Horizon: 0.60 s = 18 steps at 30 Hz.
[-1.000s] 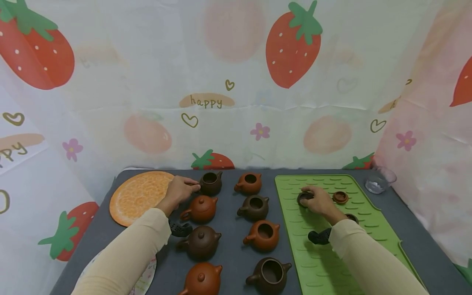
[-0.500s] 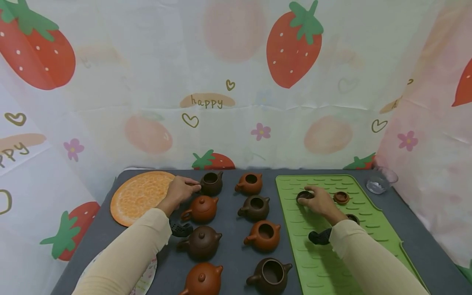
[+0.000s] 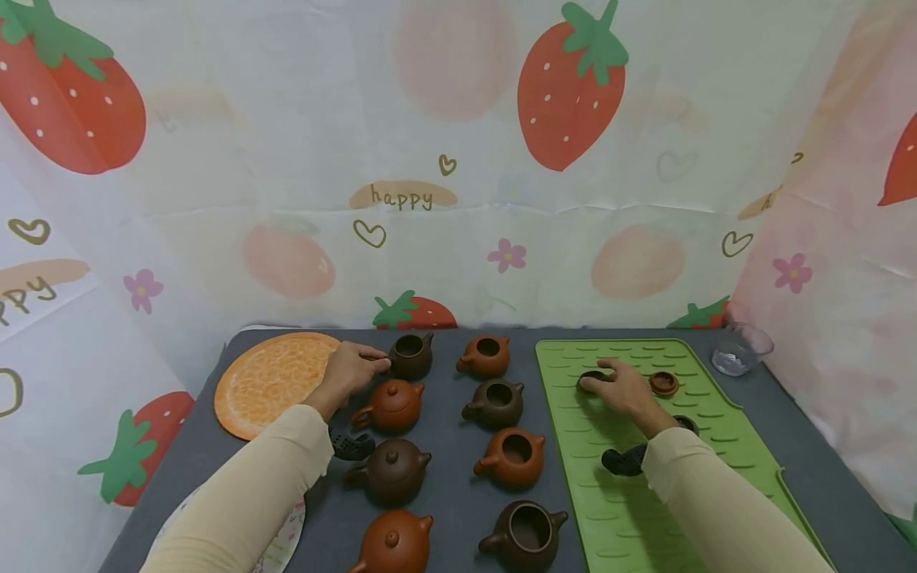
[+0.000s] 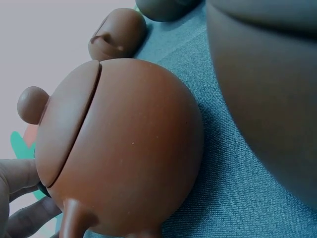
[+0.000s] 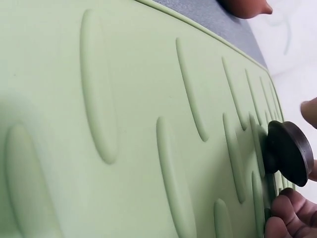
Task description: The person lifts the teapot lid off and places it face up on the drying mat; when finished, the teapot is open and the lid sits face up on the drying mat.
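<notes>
My left hand pinches the handle of a dark brown lidless teapot at the back of the table. In the left wrist view its fingers show past a lidded red-brown teapot, which hides most of the hand. My right hand is over the green mat, beside a dark teapot lid. In the right wrist view the dark lid sits knob side down; one fingertip is apart from it, another is behind its rim, and curled fingers are low beside it.
Lidded teapots line the left column, lidless ones the right. Two more lids, one red-brown, one dark, lie on the mat. A round orange mat is far left; a glass pitcher stands back right.
The right hand's index finger has drawn away from the dark lid and shifted slightly right; the lid stays on the mat. The left hand has not moved.
</notes>
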Available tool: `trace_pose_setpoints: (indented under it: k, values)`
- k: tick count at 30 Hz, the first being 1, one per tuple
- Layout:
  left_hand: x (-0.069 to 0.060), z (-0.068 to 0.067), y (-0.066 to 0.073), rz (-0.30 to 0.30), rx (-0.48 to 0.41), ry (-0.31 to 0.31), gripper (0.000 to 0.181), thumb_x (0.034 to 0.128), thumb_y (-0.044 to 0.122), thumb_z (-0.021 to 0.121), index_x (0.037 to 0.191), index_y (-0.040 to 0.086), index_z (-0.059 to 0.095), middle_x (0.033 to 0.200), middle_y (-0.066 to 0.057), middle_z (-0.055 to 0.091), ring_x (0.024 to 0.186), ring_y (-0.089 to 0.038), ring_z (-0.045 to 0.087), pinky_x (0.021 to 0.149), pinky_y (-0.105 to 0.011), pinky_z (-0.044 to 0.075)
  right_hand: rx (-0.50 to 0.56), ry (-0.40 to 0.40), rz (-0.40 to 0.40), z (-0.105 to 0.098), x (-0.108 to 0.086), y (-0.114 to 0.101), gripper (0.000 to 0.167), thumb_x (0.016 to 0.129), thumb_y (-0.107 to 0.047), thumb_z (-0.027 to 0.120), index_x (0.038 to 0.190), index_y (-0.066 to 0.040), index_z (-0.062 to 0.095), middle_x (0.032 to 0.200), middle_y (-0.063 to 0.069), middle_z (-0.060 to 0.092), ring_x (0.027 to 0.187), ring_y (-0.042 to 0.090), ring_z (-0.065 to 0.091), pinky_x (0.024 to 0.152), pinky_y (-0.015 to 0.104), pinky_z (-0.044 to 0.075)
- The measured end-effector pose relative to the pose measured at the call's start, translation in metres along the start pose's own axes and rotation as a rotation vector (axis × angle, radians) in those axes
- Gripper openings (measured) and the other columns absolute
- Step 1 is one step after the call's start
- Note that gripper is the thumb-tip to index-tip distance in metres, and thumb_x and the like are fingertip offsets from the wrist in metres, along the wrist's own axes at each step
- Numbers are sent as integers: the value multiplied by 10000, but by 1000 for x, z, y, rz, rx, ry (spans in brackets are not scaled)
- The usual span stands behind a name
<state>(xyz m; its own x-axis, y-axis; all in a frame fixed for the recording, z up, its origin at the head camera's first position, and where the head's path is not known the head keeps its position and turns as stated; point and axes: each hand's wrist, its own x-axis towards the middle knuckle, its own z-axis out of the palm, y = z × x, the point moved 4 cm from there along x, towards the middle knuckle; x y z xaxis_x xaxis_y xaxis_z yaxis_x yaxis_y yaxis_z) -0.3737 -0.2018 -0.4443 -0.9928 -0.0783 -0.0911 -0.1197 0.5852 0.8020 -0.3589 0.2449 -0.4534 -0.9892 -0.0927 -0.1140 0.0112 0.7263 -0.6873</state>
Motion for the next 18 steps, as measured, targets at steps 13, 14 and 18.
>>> trace_pose_setpoints:
  k: [13,14,18]
  values:
    - [-6,-4,5,29,-2,-14,328,922,220,684,1184,23,688,1086,-135,671,971,-309,618,799,-463,510,-20,55,-3,-11,-4,0,679,974,-432,550,1443,28,379,1265,328,496,1062,441,543,801,548,466]
    - [-7,-6,7,31,-4,-15,341,925,225,680,1197,20,680,1089,-139,670,976,-317,615,792,-460,508,-20,61,-10,-12,-5,-2,680,974,-431,549,1445,28,376,1261,329,496,1057,442,543,798,548,466]
    - [-10,-13,12,50,-27,-23,356,935,234,664,1218,16,664,1113,-147,659,981,-330,606,771,-439,502,-27,74,-32,-21,-7,-8,699,971,-471,530,1452,11,372,1274,328,479,1077,454,524,808,560,454]
